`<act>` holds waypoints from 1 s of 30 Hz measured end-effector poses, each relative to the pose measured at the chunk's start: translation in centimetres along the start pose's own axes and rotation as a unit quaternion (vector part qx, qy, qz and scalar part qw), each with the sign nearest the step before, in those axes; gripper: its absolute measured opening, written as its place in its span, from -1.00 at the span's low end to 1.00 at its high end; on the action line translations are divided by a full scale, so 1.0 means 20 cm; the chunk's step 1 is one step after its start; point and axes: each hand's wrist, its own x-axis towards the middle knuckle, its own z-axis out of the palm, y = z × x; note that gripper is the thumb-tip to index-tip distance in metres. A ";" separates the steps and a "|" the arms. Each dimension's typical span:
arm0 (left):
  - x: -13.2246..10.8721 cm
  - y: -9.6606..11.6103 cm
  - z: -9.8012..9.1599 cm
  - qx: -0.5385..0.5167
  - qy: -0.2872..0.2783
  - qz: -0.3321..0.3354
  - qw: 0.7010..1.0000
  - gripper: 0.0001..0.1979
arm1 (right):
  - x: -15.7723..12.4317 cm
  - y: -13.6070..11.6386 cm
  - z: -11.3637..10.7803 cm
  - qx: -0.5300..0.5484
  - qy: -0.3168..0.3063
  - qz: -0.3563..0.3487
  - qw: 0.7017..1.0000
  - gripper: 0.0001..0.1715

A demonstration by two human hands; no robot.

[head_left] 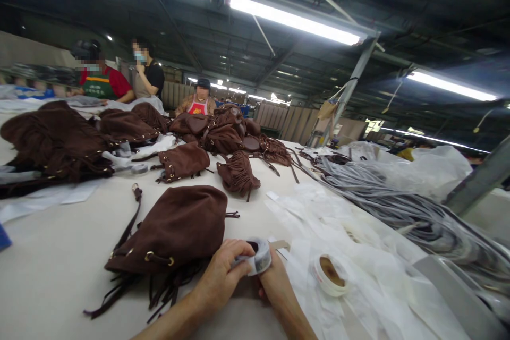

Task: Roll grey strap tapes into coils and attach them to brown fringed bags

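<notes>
My left hand [223, 275] and my right hand [274, 279] are closed on a small ring-shaped roll in translucent plastic [261, 256], one from each side. Its middle looks dark; I cannot make out what is wound inside. Just left of my hands lies a dark brown drawstring bag [183, 220] on its side, with gold eyelets, fringe and a buckled strap. To the right, a roll of tape [330, 275] rests on white plastic bags [370, 255]. My right fingers are partly hidden behind the held roll.
More brown fringed bags [56, 141] are heaped across the far side of the white table [43, 255]. Grey wrapped straps [382, 202] lie in a long bundle at right, near a metal post [350, 85]. Several people, including a person in a green apron [101, 85], are beyond the table.
</notes>
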 end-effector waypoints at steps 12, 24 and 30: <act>0.03 -0.10 0.06 0.257 0.094 0.297 0.915 -0.76 | 0.01 -0.01 0.03 0.055 -0.031 0.048 0.997 -0.70; -0.02 -0.19 0.03 0.569 -0.028 0.222 0.792 -0.70 | -0.02 -0.08 -0.27 -0.035 -0.070 0.078 0.994 -0.71; -0.08 -0.08 0.05 0.589 -0.117 0.148 0.786 -0.54 | -0.07 -0.12 -0.38 -0.236 -0.080 -0.155 0.956 -0.67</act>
